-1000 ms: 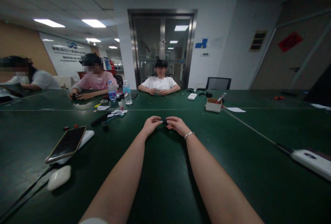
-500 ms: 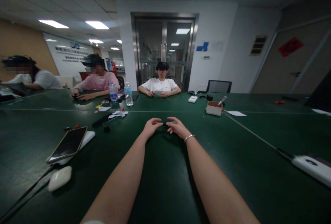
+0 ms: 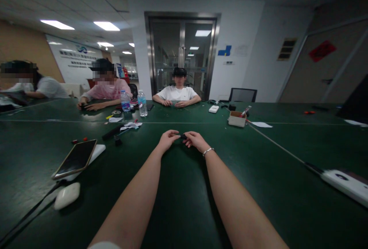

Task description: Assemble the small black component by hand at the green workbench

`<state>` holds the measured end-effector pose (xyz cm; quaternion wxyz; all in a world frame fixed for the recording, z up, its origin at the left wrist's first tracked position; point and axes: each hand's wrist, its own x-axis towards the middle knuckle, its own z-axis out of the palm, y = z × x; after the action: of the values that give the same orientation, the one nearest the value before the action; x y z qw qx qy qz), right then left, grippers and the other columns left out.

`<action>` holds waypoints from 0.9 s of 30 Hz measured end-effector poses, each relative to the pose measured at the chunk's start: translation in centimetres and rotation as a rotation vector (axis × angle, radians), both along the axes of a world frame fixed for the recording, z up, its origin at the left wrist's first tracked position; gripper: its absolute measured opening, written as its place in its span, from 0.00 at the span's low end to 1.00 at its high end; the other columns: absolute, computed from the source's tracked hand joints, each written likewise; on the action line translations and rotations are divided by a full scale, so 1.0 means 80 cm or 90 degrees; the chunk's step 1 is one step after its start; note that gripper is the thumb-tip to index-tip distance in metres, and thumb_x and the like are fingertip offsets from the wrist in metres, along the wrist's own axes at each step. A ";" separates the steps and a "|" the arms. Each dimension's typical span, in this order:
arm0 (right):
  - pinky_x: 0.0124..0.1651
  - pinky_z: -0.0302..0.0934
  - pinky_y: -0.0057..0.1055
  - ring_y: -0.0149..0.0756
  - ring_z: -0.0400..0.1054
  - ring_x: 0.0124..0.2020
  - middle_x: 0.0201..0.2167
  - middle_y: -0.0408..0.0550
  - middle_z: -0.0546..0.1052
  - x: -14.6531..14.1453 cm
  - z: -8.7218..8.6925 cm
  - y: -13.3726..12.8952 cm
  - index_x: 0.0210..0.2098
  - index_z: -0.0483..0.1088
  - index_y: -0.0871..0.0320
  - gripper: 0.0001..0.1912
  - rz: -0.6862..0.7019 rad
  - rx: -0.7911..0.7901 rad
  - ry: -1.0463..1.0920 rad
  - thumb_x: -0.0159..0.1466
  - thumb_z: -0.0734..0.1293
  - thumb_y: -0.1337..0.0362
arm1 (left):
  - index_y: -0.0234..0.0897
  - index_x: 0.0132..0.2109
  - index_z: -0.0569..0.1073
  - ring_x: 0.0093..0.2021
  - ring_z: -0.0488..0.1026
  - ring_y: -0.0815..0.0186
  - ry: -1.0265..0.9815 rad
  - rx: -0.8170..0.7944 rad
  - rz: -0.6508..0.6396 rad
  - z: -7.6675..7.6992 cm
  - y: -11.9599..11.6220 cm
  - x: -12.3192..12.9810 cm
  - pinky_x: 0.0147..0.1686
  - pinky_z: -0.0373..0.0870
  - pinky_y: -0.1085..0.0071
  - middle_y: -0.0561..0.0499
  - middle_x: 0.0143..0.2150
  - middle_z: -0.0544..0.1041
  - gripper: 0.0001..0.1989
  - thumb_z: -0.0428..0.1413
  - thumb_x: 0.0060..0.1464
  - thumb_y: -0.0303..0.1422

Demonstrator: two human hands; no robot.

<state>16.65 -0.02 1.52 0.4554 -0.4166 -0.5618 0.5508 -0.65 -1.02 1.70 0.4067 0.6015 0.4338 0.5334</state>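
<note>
Since the earlier frame the right hand [image 3: 196,140] has drawn slightly nearer the left hand [image 3: 167,139], and both remain far out on the green counter [image 3: 184,203]. At the left lie a white case [image 3: 66,195] and a phone [image 3: 75,159]. The left grip is closed on a small dark piece [image 3: 182,136], held between both hands just above the counter; the right grip pinches its other end. Farther right stand a small box [image 3: 237,119] and a white power strip [image 3: 345,182].
</note>
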 end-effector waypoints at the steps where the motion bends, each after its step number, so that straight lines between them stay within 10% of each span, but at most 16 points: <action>1: 0.15 0.62 0.18 0.24 0.67 0.15 0.23 0.47 0.75 0.001 0.000 -0.001 0.39 0.67 0.63 0.07 0.003 0.005 0.012 0.62 0.64 0.68 | 0.32 0.39 0.74 0.26 0.67 0.71 0.004 -0.001 0.001 0.000 0.000 0.000 0.27 0.61 0.75 0.50 0.28 0.74 0.15 0.61 0.40 0.32; 27: 0.29 0.70 0.21 0.26 0.72 0.23 0.26 0.45 0.75 0.009 0.003 -0.015 0.38 0.70 0.63 0.12 0.021 -0.002 0.139 0.55 0.65 0.79 | 0.32 0.37 0.70 0.20 0.63 0.74 0.025 -0.042 -0.026 -0.008 0.006 0.005 0.22 0.59 0.76 0.54 0.22 0.70 0.10 0.56 0.46 0.33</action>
<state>17.36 -1.20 1.78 0.5042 -0.3454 -0.5147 0.6013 -0.26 -0.57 1.07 0.4288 0.6070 0.4466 0.4982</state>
